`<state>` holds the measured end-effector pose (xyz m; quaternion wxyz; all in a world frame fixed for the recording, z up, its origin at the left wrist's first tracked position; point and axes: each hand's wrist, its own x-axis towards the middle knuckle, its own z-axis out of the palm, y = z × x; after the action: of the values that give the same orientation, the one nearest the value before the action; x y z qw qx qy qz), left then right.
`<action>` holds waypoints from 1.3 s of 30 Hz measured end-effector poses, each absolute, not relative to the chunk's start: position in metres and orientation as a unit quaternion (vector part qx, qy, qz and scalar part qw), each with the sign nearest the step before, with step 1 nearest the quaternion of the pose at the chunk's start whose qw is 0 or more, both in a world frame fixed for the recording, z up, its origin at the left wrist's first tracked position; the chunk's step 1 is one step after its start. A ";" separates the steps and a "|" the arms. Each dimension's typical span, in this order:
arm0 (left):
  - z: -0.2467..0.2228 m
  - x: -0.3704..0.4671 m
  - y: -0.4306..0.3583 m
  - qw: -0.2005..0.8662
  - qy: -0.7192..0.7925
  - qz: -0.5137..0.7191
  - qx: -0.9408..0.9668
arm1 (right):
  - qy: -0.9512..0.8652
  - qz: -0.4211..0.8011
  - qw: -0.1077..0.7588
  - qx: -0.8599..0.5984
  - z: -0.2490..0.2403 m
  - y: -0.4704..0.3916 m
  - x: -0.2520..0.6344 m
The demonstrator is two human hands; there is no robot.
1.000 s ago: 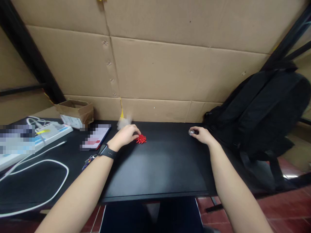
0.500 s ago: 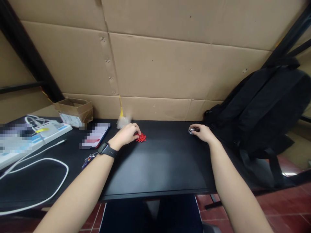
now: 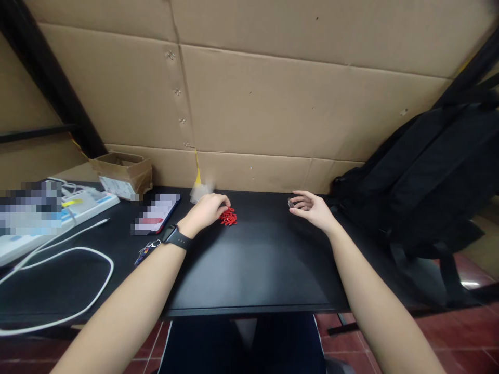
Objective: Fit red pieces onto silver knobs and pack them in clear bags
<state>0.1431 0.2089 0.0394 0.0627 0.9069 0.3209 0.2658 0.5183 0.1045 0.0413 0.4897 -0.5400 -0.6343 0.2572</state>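
A little heap of red clip-like pieces [image 3: 229, 217] lies on the black table [image 3: 249, 259]; their exact kind is too small to tell. My left hand [image 3: 208, 210], with a dark watch [image 3: 176, 237] on the wrist, reaches to the far left side of this heap. Its thumb and fingers are pinched, with a red piece at the tips. To the right, my right hand [image 3: 314, 210] grips a small round silvery object [image 3: 290, 203] by its edge between thumb and fingers. The object is tilted up and partly hidden by the fingers.
On the left are a phone [image 3: 161, 210], a keyring [image 3: 147, 250], a white power strip [image 3: 93, 208], a looped white cable [image 3: 111, 270] and a small cardboard box [image 3: 127, 174]. A clear plastic bag [image 3: 200, 192] sits by the cardboard wall [image 3: 273, 104]. A black backpack [image 3: 421, 176] stands at right.
My right hand has moved left, tilting up the round silvery object that was lying flatter before. My left hand stays at the red heap, its fingers shifted slightly. The view has shifted a little.
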 end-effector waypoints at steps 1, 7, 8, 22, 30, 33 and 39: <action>0.043 0.146 0.204 0.081 0.312 0.286 0.902 | -0.630 0.289 0.500 -0.520 0.043 0.104 0.509; 0.063 0.172 0.169 0.175 0.235 0.413 0.863 | -0.624 0.408 0.510 -0.430 0.060 0.118 0.456; 0.064 0.175 0.165 0.181 0.236 0.425 0.855 | -0.622 0.423 0.508 -0.420 0.062 0.120 0.447; 0.066 0.187 0.144 0.209 0.254 0.471 0.819 | -0.534 0.532 0.566 -0.335 0.052 0.109 0.411; 0.058 0.199 0.133 0.212 0.253 0.461 0.824 | -0.552 0.549 0.549 -0.303 0.047 0.105 0.404; 0.056 0.201 0.133 0.202 0.281 0.459 0.819 | -0.550 0.555 0.552 -0.291 0.046 0.103 0.399; 0.052 0.202 0.136 0.157 0.300 0.443 0.830 | -0.551 0.546 0.561 -0.289 0.045 0.102 0.398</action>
<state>0.2016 0.1356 0.0523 0.1566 0.8301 0.3000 0.4433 0.3977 0.1024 0.0448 0.5611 -0.2895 -0.5506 0.5461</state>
